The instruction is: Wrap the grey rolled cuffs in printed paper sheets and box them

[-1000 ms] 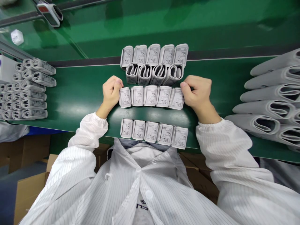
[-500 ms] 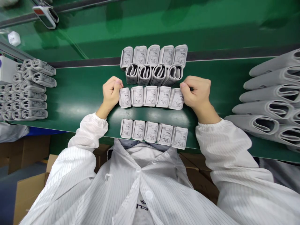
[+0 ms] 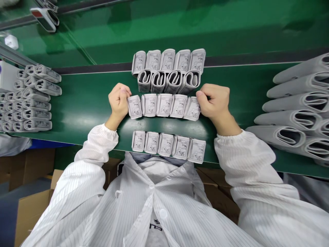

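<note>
Between my two hands runs a row of several folded grey blood pressure cuffs (image 3: 164, 105), printed faces up. My left hand (image 3: 119, 101) is closed, thumb and finger pinching the outer top corner of the leftmost cuff (image 3: 134, 107), which leans slightly and has a small gap beside it. At the other end, my closed right hand (image 3: 214, 100) grips the outer edge of the rightmost cuff (image 3: 192, 108). Its curled fingers are partly hidden. Nearer my body lies another row of cuffs (image 3: 166, 145). Just beyond my hands, a row with coiled ends up (image 3: 158, 82) touches a farther row (image 3: 168, 60).
Stacked folded cuffs (image 3: 37, 104) stand at the left of the green table (image 3: 84, 103). Larger grey folded cuffs (image 3: 293, 103) are piled on the right. A white device (image 3: 46, 19) hangs from a rail at the upper left. Cardboard boxes (image 3: 33, 212) sit below the table.
My left hand has shifted slightly left, drawing the leftmost cuff with it and tilting it. My right hand has moved a little left with the rightmost cuff. The other rows stay put.
</note>
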`<state>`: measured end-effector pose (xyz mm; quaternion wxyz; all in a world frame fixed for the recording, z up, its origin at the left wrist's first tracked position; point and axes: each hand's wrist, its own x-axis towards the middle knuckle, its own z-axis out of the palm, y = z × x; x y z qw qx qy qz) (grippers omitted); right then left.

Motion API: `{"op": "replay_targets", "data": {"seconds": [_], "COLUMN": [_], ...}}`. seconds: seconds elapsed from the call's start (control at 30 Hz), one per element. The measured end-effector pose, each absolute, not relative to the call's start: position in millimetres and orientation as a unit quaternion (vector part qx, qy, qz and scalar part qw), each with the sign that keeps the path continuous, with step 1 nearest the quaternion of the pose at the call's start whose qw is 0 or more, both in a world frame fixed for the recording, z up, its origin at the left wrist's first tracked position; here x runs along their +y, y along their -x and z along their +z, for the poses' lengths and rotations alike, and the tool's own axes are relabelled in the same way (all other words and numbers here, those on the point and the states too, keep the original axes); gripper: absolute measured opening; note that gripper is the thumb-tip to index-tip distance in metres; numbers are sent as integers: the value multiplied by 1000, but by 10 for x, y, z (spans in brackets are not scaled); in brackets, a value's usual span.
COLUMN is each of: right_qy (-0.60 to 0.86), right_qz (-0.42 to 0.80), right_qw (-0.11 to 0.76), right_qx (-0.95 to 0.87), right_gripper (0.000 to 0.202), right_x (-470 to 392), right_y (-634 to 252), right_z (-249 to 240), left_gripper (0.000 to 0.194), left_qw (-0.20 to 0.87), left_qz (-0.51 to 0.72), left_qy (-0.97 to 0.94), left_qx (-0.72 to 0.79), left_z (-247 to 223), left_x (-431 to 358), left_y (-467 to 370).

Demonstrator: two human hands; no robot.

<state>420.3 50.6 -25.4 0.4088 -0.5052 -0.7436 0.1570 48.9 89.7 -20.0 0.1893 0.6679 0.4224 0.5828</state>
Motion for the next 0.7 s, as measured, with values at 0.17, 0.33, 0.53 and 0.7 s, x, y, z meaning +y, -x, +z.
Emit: {"op": "replay_targets", "data": {"seconds": [0.17, 0.33, 0.53, 0.7], "right_qy": [511, 512, 501, 506], "right_qz": [166, 176, 175, 164], "right_qw": [403, 411, 416, 413], "right_qx": [-741, -733, -739, -739], "right_gripper": [68, 66, 63, 68], "right_x": [498, 497, 496, 507], "right_y": [-4193, -4193, -4197, -4185], "right_z": [-211, -212, -213, -223], "left_gripper": [66, 68, 70, 70], "left_qw": [123, 138, 140, 140], "left_qz": [614, 617, 608, 598], "left_qy": [-681, -672, -669, -671], "left_qx": [379, 386, 404, 416], "left_z": [-176, -136, -154, -192], "left_x": [897, 866, 866, 881], "left_y": [-502, -522, -512, -489]}}
